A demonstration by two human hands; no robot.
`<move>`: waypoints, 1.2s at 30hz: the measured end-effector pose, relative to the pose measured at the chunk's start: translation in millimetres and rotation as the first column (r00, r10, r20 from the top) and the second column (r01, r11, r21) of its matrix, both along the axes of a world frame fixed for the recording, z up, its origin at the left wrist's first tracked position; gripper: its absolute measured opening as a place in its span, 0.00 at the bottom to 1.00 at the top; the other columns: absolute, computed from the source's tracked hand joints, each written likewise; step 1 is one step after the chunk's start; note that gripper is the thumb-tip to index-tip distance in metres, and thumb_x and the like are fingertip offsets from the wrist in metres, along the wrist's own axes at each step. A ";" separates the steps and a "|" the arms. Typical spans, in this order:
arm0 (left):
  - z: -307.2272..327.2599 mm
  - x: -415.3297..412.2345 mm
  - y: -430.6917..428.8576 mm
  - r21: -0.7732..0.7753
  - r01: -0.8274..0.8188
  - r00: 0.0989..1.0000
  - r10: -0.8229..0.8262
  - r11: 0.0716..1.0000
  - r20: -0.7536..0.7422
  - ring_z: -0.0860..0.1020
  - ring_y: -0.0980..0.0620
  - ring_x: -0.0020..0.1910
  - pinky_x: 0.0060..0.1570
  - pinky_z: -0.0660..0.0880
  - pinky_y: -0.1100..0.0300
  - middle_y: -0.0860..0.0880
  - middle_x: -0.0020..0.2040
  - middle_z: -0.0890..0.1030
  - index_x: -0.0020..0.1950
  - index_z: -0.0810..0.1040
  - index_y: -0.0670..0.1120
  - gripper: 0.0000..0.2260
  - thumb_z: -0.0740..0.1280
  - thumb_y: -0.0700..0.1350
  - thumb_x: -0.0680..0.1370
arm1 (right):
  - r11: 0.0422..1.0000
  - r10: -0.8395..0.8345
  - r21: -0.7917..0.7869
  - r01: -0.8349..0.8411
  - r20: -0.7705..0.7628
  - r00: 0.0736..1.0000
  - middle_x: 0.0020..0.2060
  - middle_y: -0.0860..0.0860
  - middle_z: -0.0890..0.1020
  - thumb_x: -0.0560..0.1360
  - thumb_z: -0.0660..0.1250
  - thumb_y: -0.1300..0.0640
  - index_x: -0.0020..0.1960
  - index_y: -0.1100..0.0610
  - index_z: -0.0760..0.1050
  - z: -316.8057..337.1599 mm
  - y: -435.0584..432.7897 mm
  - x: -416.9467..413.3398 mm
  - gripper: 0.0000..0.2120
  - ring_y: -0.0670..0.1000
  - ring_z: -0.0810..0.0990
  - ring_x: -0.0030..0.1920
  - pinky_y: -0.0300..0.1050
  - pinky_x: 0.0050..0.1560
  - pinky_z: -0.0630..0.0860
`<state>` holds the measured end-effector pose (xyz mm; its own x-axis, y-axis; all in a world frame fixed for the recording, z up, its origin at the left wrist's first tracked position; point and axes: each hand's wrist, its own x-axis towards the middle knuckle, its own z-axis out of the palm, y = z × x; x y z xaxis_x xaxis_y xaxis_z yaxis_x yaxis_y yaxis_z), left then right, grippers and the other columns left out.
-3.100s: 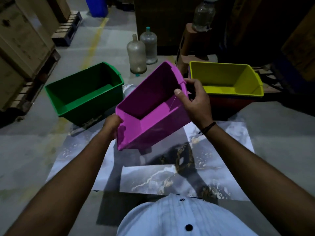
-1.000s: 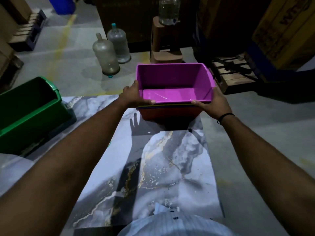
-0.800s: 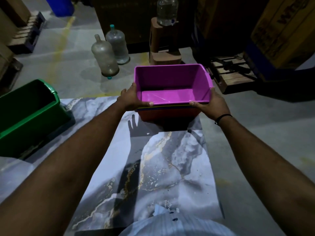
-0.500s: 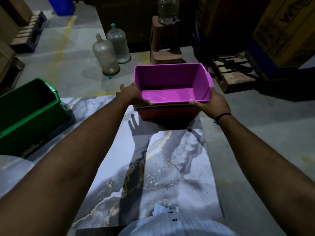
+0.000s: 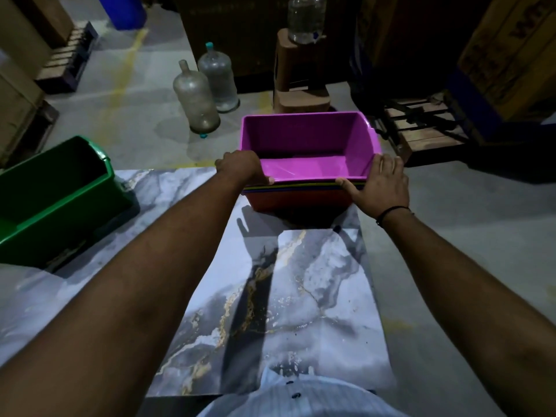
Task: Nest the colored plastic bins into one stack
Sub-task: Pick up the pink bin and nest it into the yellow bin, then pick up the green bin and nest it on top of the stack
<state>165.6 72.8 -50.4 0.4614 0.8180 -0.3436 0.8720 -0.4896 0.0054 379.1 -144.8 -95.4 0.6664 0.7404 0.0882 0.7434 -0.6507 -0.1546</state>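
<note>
A purple bin [image 5: 307, 145] sits nested on top of a stack at the far end of the marble-patterned sheet [image 5: 288, 290]. Thin yellow and blue rims show under it, above a red bin [image 5: 298, 201] at the bottom. My left hand [image 5: 240, 170] grips the purple bin's near left corner. My right hand [image 5: 379, 183] lies on its near right corner, thumb along the front rim. A green bin [image 5: 57, 194] stands alone and upright on the sheet's left side, apart from the stack.
Two big clear water bottles [image 5: 207, 91] stand on the concrete floor behind the sheet. A brown stand [image 5: 296, 82] with a jar is behind the stack. Wooden pallets [image 5: 421, 127] and cardboard boxes [image 5: 511, 55] line the right; crates [image 5: 18, 85] line the left.
The purple bin went from tilted in the air in front of me into the stack over the yellow bin. In the last second both hands stay on its near corners, hardly moving.
</note>
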 end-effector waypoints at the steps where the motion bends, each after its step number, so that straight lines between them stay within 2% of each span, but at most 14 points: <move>1: -2.2 -1.2 0.6 -0.007 0.006 1.000 -0.006 1.000 0.013 0.78 0.36 0.60 0.61 0.76 0.45 0.40 0.61 0.81 0.62 0.77 0.44 0.36 0.71 0.71 0.68 | 1.000 0.002 -0.005 -0.002 -0.005 1.000 0.73 0.64 0.66 0.70 0.53 0.21 0.76 0.64 0.59 -0.1 -0.4 1.3 0.53 0.66 0.60 0.75 0.65 0.68 0.68; 4: -5.6 -8.6 -2.1 -0.021 0.028 0.998 -0.027 0.999 0.051 0.78 0.35 0.58 0.59 0.77 0.45 0.38 0.58 0.81 0.54 0.76 0.43 0.33 0.69 0.72 0.69 | 1.000 -0.013 -0.017 0.012 -0.049 0.999 0.75 0.62 0.64 0.69 0.53 0.20 0.78 0.62 0.56 2.9 -2.7 2.0 0.55 0.66 0.58 0.77 0.67 0.70 0.66; 5: -6.7 -12.6 -3.1 -0.036 0.050 0.997 -0.047 0.998 0.067 0.78 0.35 0.58 0.59 0.77 0.45 0.38 0.59 0.80 0.56 0.75 0.42 0.36 0.67 0.74 0.67 | 1.000 -0.022 -0.021 0.020 -0.082 0.996 0.76 0.61 0.63 0.69 0.53 0.20 0.79 0.62 0.54 4.0 -2.8 0.1 0.55 0.66 0.56 0.77 0.67 0.71 0.63; 7: -13.0 -20.4 -1.9 -0.037 0.066 0.993 -0.062 0.997 0.105 0.77 0.35 0.61 0.59 0.77 0.45 0.37 0.64 0.76 0.70 0.71 0.43 0.50 0.62 0.78 0.61 | 0.999 -0.041 -0.037 0.036 -0.133 0.990 0.78 0.60 0.59 0.70 0.54 0.21 0.81 0.60 0.49 4.7 -3.2 -5.1 0.55 0.67 0.52 0.78 0.68 0.72 0.58; 8: -12.7 -23.1 -0.8 -0.035 0.083 0.988 -0.077 0.996 0.134 0.76 0.35 0.64 0.62 0.76 0.44 0.37 0.67 0.74 0.75 0.67 0.45 0.51 0.61 0.77 0.61 | 0.998 -0.053 -0.051 0.045 -0.155 0.987 0.80 0.59 0.57 0.70 0.53 0.20 0.82 0.58 0.46 4.8 -3.0 -6.2 0.55 0.67 0.50 0.79 0.69 0.73 0.56; 11: 6.0 -38.8 -5.6 -0.116 0.186 0.966 -0.160 0.976 0.206 0.74 0.36 0.67 0.68 0.70 0.48 0.37 0.72 0.71 0.79 0.62 0.46 0.38 0.65 0.65 0.76 | 0.990 -0.099 -0.114 0.077 -0.201 0.974 0.81 0.59 0.48 0.69 0.52 0.20 0.82 0.53 0.41 7.3 -6.3 -11.1 0.55 0.67 0.45 0.80 0.70 0.75 0.50; 13: 16.3 -54.3 -7.7 -0.172 0.198 0.938 -0.135 0.965 0.320 0.76 0.38 0.67 0.62 0.71 0.53 0.39 0.73 0.73 0.80 0.60 0.46 0.34 0.66 0.60 0.79 | 0.990 -0.098 -0.119 0.077 -0.179 0.979 0.81 0.60 0.45 0.71 0.53 0.21 0.82 0.54 0.41 10.6 -5.8 -20.6 0.54 0.67 0.43 0.80 0.70 0.75 0.48; 14: 17.3 -63.5 -8.9 -0.143 0.184 0.921 -0.120 0.973 0.371 0.76 0.38 0.67 0.61 0.72 0.53 0.39 0.72 0.74 0.80 0.59 0.46 0.35 0.66 0.60 0.79 | 0.993 -0.078 -0.094 0.065 -0.146 0.986 0.81 0.61 0.45 0.72 0.54 0.23 0.82 0.54 0.42 12.4 -4.7 -28.1 0.53 0.67 0.43 0.80 0.70 0.76 0.48; 17: 12.0 -95.9 -17.6 0.071 0.120 0.888 -0.139 0.990 0.439 0.76 0.38 0.67 0.58 0.77 0.47 0.41 0.71 0.76 0.81 0.58 0.48 0.38 0.62 0.67 0.78 | 0.999 0.014 0.038 -0.013 -0.046 0.999 0.81 0.61 0.47 0.75 0.60 0.29 0.82 0.54 0.46 17.3 6.8 -60.9 0.48 0.65 0.43 0.80 0.69 0.76 0.48; 19: 6.0 -118.1 -19.4 0.157 0.118 0.884 -0.176 0.980 0.432 0.77 0.39 0.66 0.57 0.78 0.45 0.43 0.70 0.78 0.80 0.61 0.50 0.37 0.59 0.69 0.78 | 0.994 0.063 0.088 -0.063 -0.004 0.998 0.81 0.60 0.49 0.76 0.62 0.32 0.82 0.54 0.49 20.6 18.6 -87.2 0.45 0.64 0.44 0.80 0.68 0.76 0.48; 23: 2.8 -167.7 -15.0 0.218 0.107 0.872 -0.197 0.970 0.449 0.78 0.41 0.65 0.58 0.77 0.47 0.47 0.66 0.81 0.76 0.69 0.51 0.30 0.60 0.66 0.78 | 0.973 0.186 0.136 -0.187 0.022 0.982 0.80 0.60 0.55 0.76 0.62 0.34 0.81 0.55 0.55 24.2 50.1 -140.8 0.41 0.63 0.49 0.80 0.66 0.76 0.49; 29: 6.9 -247.2 17.1 0.279 0.007 0.844 -0.155 0.960 0.514 0.80 0.42 0.61 0.58 0.76 0.49 0.49 0.60 0.84 0.69 0.77 0.50 0.24 0.64 0.62 0.78 | 0.927 0.338 0.157 -0.341 0.050 0.940 0.77 0.60 0.63 0.74 0.60 0.34 0.78 0.56 0.63 30.7 104.4 -221.5 0.39 0.64 0.57 0.78 0.66 0.73 0.60; 36: 9.8 -349.4 44.1 0.395 -0.131 0.908 -0.051 0.909 0.417 0.81 0.38 0.56 0.53 0.77 0.48 0.46 0.57 0.85 0.65 0.79 0.52 0.21 0.65 0.60 0.75 | 0.852 0.504 0.140 -0.504 0.038 0.863 0.76 0.59 0.66 0.76 0.59 0.35 0.77 0.57 0.64 29.7 152.8 -312.3 0.37 0.65 0.59 0.77 0.64 0.73 0.59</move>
<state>-183.8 116.9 -40.6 0.4487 0.8624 0.2346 0.8534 -0.4914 0.1742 66.8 8.0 -65.7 0.2048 0.9546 0.2163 0.9635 -0.1577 -0.2162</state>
